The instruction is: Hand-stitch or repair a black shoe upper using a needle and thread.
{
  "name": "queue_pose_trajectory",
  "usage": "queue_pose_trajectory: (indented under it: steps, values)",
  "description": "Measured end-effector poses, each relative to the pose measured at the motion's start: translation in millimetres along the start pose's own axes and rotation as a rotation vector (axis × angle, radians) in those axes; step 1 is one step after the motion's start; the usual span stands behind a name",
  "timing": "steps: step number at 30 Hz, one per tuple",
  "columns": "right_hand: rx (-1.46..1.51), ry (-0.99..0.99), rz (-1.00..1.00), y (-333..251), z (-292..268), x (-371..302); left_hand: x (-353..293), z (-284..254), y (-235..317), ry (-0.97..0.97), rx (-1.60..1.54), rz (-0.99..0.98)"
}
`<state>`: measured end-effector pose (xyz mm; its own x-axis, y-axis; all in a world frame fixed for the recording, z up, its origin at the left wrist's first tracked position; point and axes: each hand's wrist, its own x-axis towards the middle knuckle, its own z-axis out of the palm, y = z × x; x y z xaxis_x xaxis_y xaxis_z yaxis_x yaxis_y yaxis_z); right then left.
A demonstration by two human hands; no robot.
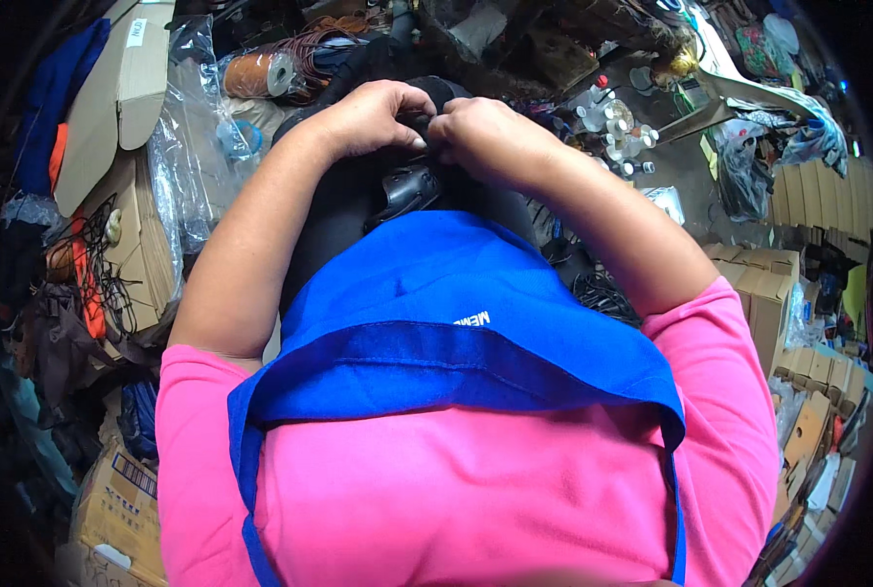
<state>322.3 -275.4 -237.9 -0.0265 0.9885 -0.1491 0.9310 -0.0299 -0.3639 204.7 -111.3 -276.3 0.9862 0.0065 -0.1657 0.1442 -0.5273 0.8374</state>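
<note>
Both hands meet over my lap, close together around a dark thing that blends into the black clothing behind it. My left hand [376, 117] curls with its thumb and fingertips bent in toward that dark thing. Beside it, my right hand [490, 142] is closed in a pinch, knuckles up, its fingertips near the left ones. What the fingers hold is too dark and too covered to name. Just below the hands lies a shiny black curved piece [404, 193], like leather, at the top edge of my blue apron [426, 284].
A spool of orange-brown cord [258, 74] and clear plastic sheeting [197, 147] are at the left, beside cardboard [128, 88]. Several small bottles [614, 122] stand at the far right. Cardboard boxes [764, 293] are stacked at the right, and another box [118, 509] is at the lower left.
</note>
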Motion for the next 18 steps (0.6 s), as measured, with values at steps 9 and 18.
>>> queue_pose_trajectory:
  steps: [9,18]
  values:
    - [0.05,0.1,-0.032,6.8,8.0,0.4,-16.8,20.7,15.9,0.494,0.266,-0.015]
    - [0.524,0.005,0.101,33.9,11.3,-37.8,-111.4,11.5,27.8,0.208,0.225,-0.233]
